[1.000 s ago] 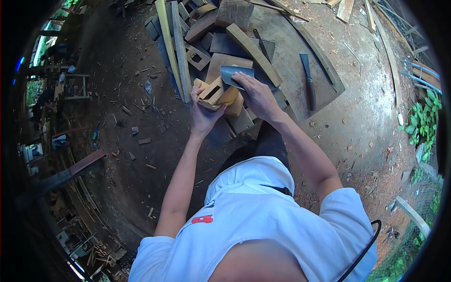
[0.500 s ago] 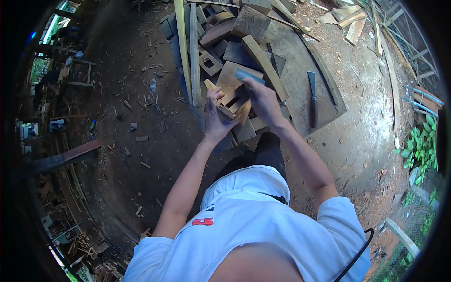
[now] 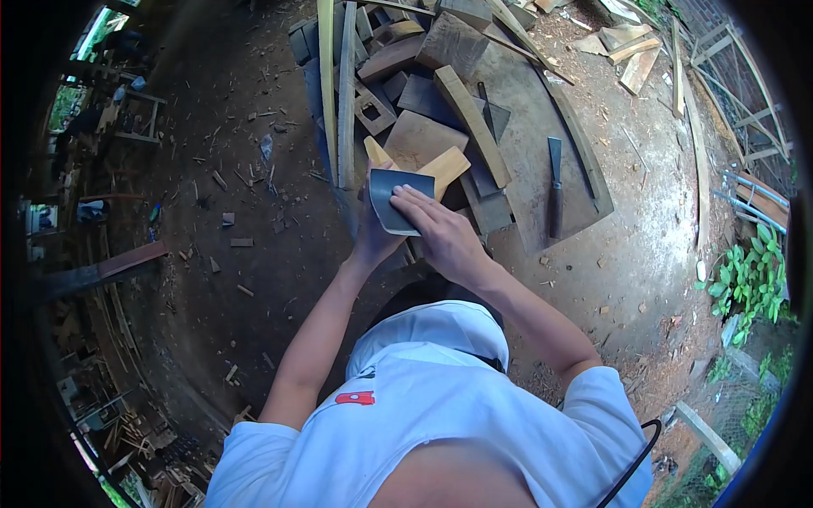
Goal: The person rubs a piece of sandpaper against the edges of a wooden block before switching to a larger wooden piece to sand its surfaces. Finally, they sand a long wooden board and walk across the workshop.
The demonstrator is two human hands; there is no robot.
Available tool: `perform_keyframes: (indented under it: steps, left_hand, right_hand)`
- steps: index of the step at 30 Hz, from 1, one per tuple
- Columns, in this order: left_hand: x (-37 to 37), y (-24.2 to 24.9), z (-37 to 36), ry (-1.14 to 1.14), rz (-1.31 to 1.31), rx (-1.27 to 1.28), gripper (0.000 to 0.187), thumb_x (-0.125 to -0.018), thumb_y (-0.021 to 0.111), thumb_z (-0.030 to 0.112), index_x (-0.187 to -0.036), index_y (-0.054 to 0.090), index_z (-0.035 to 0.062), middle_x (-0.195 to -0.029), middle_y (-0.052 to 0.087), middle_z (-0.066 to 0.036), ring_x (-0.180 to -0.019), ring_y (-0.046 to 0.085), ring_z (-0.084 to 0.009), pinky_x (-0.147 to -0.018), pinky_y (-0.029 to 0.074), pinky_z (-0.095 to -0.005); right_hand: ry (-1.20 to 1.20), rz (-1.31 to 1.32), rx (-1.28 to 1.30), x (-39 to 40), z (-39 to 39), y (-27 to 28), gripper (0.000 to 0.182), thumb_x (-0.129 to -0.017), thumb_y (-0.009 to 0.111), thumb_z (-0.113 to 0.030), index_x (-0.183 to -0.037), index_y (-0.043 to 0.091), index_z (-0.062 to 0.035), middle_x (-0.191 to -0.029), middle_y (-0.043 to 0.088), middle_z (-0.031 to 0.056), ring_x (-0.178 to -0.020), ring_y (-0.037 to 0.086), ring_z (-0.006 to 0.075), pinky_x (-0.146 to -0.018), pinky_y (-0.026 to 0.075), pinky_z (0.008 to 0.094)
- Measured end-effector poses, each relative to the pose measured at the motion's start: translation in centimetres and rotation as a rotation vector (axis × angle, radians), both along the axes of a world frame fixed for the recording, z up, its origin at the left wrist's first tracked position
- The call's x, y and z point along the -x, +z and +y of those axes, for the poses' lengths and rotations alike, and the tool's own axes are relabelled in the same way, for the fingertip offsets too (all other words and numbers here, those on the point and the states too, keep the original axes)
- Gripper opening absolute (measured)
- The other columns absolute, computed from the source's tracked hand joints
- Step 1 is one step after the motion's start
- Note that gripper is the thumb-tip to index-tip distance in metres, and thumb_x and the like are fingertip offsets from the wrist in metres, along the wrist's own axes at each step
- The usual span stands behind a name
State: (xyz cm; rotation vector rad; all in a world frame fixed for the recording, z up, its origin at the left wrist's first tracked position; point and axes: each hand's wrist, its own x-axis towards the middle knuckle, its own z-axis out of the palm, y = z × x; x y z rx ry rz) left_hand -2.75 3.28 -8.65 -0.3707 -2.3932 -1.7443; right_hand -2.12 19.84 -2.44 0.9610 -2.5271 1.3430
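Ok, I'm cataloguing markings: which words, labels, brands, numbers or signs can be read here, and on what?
No text can be read.
Red mark on the white shirt: too small to read.
Dark mark just above it: also too small.
Grey sheet under the right hand: no lettering visible.

The right hand (image 3: pixel 447 241) had room between the thick timber (image 3: pixel 472 125) and the chisel (image 3: pixel 555 190); wood blocks (image 3: pixel 455 42) crowded the way ahead; two long strips (image 3: pixel 347 102) fenced the left.

A rough, partly open-air woodworking workshop: wooden blocks (image 3: pixel 453 44) and a chisel (image 3: pixel 555 190) lie on the surface (image 3: pixel 527 110), offcuts (image 3: pixel 241 242) litter the brown floor (image 3: pixel 262 199), and leafy plants (image 3: pixel 752 273) grow at one edge
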Motion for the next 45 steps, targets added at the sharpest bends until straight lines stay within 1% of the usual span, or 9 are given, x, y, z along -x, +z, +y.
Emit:
perform_keyframes:
  steps: [6, 12, 18, 24, 26, 30, 39, 42, 45]
  left_hand:
    - [1.0, 1.5, 0.4, 0.018, 0.132, 0.478, 0.087, -0.062, 0.084, 0.013, -0.13, 0.032, 0.0042, -0.138, 0.038, -0.019, -0.137, 0.028, -0.0453, -0.114, 0.026, -0.052]
    - [-0.2, 0.7, 0.2, 0.008, 0.225, 0.478, 0.084, -0.062, 0.083, 0.011, -0.129, 0.033, 0.0051, -0.136, 0.04, -0.02, -0.138, 0.026, -0.0443, -0.118, 0.02, -0.0543]
    - [-0.6, 1.9, 1.6, -0.012, 0.129, 0.465, 0.078, -0.06, 0.083, 0.007, -0.124, 0.039, 0.0091, -0.143, 0.038, -0.016, -0.142, 0.021, -0.0435, -0.116, 0.026, -0.0506]
    - [-1.6, 1.2, 1.5, 0.005, 0.18, 0.487, 0.081, -0.06, 0.083, 0.008, -0.127, 0.038, 0.0068, -0.144, 0.037, -0.017, -0.141, 0.023, -0.0429, -0.117, 0.025, -0.049]
    - [-1.5, 0.7, 1.4, -0.032, -0.032, -0.02, 0.084, -0.064, 0.083, 0.013, -0.131, 0.033, 0.0036, -0.145, 0.032, -0.019, -0.141, 0.02, -0.0464, -0.116, 0.024, -0.0525]
    - [-0.6, 1.9, 0.9, -0.022, 0.135, 0.518, 0.084, -0.064, 0.083, 0.012, -0.131, 0.033, 0.0044, -0.144, 0.033, -0.019, -0.141, 0.018, -0.0475, -0.116, 0.025, -0.0528]
    - [0.0, 1.2, 0.1, 0.055, 0.151, 0.462, 0.079, -0.065, 0.084, 0.019, -0.127, 0.037, 0.0045, -0.137, 0.041, -0.019, -0.138, 0.028, -0.045, -0.116, 0.023, -0.0519]
    - [0.4, 1.8, 0.8, 0.016, 0.118, 0.459, 0.076, -0.065, 0.084, 0.018, -0.125, 0.039, 0.0067, -0.137, 0.042, -0.018, -0.138, 0.028, -0.045, -0.116, 0.024, -0.0517]
    - [1.7, 1.4, 0.6, -0.016, 0.242, 0.521, 0.07, -0.066, 0.082, 0.013, -0.124, 0.043, 0.0083, -0.135, 0.047, -0.014, -0.139, 0.03, -0.0417, -0.114, 0.029, -0.0486]
  right_hand:
    - [-0.423, -0.338, 0.021, 4.0, 3.2, -4.7, 0.046, -0.076, 0.06, 0.006, -0.121, 0.055, -0.0024, -0.127, 0.058, 0.0202, -0.12, 0.055, 0.0347, -0.1, 0.047, 0.0416]
    - [-0.145, -0.013, 0.001, -0.3, 1.3, -2.0, 0.059, -0.069, 0.059, 0.011, -0.126, 0.053, -0.0018, -0.132, 0.055, 0.0194, -0.126, 0.051, 0.0323, -0.103, 0.045, 0.0408]
    - [-0.513, -0.239, 0.081, 4.2, 4.8, -6.7, 0.029, -0.097, 0.051, -0.011, -0.124, 0.057, -0.0036, -0.098, 0.064, 0.0272, -0.093, 0.061, 0.0451, -0.077, 0.049, 0.0458]
    - [-0.26, -0.004, 0.015, -1.2, 1.1, -2.1, 0.058, -0.071, 0.058, 0.011, -0.128, 0.053, 0.0001, -0.132, 0.055, 0.0202, -0.126, 0.052, 0.0328, -0.106, 0.043, 0.0411]
    - [-0.099, 0.006, 0.023, -2.5, 0.0, -0.4, 0.064, -0.067, 0.058, 0.012, -0.129, 0.052, 0.0006, -0.136, 0.052, 0.0192, -0.129, 0.048, 0.0325, -0.108, 0.041, 0.0416]
    - [-0.421, -0.131, 0.105, 1.6, 3.0, -6.2, 0.061, -0.069, 0.058, 0.012, -0.129, 0.053, -0.0013, -0.133, 0.054, 0.0207, -0.126, 0.051, 0.0335, -0.106, 0.043, 0.0419]
    - [-0.276, -0.008, 0.114, 0.6, 1.3, -4.3, 0.067, -0.064, 0.052, 0.017, -0.129, 0.053, -0.0017, -0.135, 0.053, 0.0206, -0.129, 0.048, 0.0346, -0.108, 0.04, 0.0426]
    - [-0.567, -0.435, 0.217, 4.5, 3.4, -7.2, 0.029, -0.096, 0.052, -0.011, -0.122, 0.057, -0.0009, -0.112, 0.065, 0.0227, -0.108, 0.06, 0.0391, -0.09, 0.048, 0.0381]
    - [-0.573, -0.484, 0.231, 4.9, 5.0, -8.0, 0.027, -0.098, 0.051, -0.016, -0.12, 0.058, -0.001, -0.101, 0.068, 0.0201, -0.092, 0.064, 0.0324, -0.082, 0.047, 0.0355]
